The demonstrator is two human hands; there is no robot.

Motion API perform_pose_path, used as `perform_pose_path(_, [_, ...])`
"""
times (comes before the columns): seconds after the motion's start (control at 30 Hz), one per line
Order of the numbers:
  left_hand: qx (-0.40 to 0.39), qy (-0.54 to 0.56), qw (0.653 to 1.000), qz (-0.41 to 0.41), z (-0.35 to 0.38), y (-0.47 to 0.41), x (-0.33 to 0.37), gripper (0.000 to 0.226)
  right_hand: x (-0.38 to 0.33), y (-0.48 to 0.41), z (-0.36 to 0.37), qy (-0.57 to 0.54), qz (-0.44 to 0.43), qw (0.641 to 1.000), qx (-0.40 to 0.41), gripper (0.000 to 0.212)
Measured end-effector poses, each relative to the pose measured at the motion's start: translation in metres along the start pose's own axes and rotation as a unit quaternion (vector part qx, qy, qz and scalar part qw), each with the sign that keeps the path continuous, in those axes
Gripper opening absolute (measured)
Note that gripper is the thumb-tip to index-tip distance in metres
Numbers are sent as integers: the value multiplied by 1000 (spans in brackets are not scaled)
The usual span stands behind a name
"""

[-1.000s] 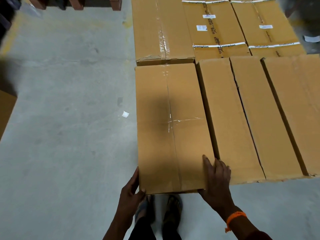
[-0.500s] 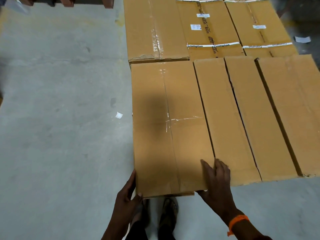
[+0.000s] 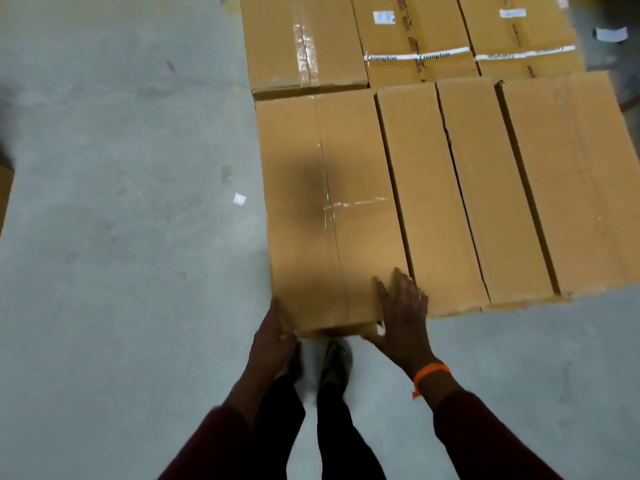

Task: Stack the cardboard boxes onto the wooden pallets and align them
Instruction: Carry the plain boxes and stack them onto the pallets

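Note:
A long taped cardboard box [image 3: 329,209] lies at the left end of the near row of boxes. My left hand [image 3: 273,336] presses against its near left corner. My right hand [image 3: 401,313] lies flat over its near right corner, fingers spread onto the top, an orange band on the wrist. The box's near end sticks out slightly past the neighbouring plain boxes [image 3: 485,188] to its right. A far row of boxes with white Crompton strapping [image 3: 415,39] sits behind. The pallet beneath is hidden.
Grey concrete floor [image 3: 121,237] spreads to the left and front. A small white scrap [image 3: 239,199] lies on it near the box. My feet [image 3: 332,362] stand just below the box's near end. A cardboard edge [image 3: 4,195] shows at the far left.
The box has slid forward toward the far row, closing the gap there. Both hands followed at its near end, and the view shifted left and nearer.

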State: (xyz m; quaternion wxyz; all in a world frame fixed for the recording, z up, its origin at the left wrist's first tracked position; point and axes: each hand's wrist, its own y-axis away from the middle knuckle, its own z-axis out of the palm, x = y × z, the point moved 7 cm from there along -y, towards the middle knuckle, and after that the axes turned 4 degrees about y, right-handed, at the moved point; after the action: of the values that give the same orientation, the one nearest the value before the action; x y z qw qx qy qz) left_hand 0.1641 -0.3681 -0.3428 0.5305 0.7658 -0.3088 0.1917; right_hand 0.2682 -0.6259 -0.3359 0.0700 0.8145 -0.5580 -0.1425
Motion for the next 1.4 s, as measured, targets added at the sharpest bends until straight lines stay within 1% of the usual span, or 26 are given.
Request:
perform_pose_path(0.07, [-9, -55, 998, 14, -8, 15, 8, 86, -26, 14, -14, -29, -13, 999, -19, 113])
perform_pose_path(0.2, [-24, -154, 986, 60, -27, 63, 31, 78, -84, 45, -48, -86, -27, 996, -17, 92])
perform_pose_path(0.27, [-22, -169, 982, 86, -38, 82, 42, 71, -111, 56, -60, -104, -23, 994, -34, 85])
perform_pose_path(0.33, [-11, -173, 980, 102, -56, 100, 42, 69, -141, 65, -73, -116, -21, 992, -35, 78])
perform_pose_path(0.4, [1, -174, 980, 93, -77, 116, 24, 72, -168, 74, -80, -126, -14, 991, -38, 70])
perform_pose_path(0.47, [15, -172, 982, 81, -103, 130, 0, 72, -200, 83, -79, -126, -9, 991, -52, 68])
perform_pose_path(0.53, [25, -161, 983, 79, -136, 144, -20, 69, -237, 88, -75, -145, -17, 987, -63, 75])
perform_pose_path(0.57, [36, -152, 985, 76, -157, 152, -29, 68, -258, 89, -74, -153, -22, 986, -62, 75])
perform_pose_path(0.7, [93, -98, 989, 52, -260, 173, -76, 63, -363, 88, -75, -175, -50, 982, -52, 60])
perform_pose_path(0.77, [135, -67, 988, 46, -321, 180, -94, 61, -427, 84, -79, -199, -67, 977, -33, 59])
perform_pose_path(0.87, [218, 4, 975, 42, -412, 197, -110, 57, -529, 75, -92, -242, -119, 963, -7, 71])
perform_pose_path(0.93, [262, 39, 963, 49, -463, 213, -113, 55, -590, 69, -108, -252, -152, 956, -4, 64])
perform_pose_path(1.0, [296, 62, 951, 63, -505, 227, -113, 53, -639, 60, -128, -265, -179, 947, 21, 57])
perform_pose_path(1.1, [335, 98, 934, 73, -557, 236, -115, 50, -696, 45, -152, -291, -200, 934, 49, 47])
perform_pose_path(1.23, [367, 127, 917, 96, -619, 230, -117, 49, -754, 16, -170, -307, -206, 925, 94, 42])
perform_pose_path(1.4, [393, 142, 901, 120, -729, 203, -123, 48, -848, -42, -187, -343, -215, 907, 117, 36])
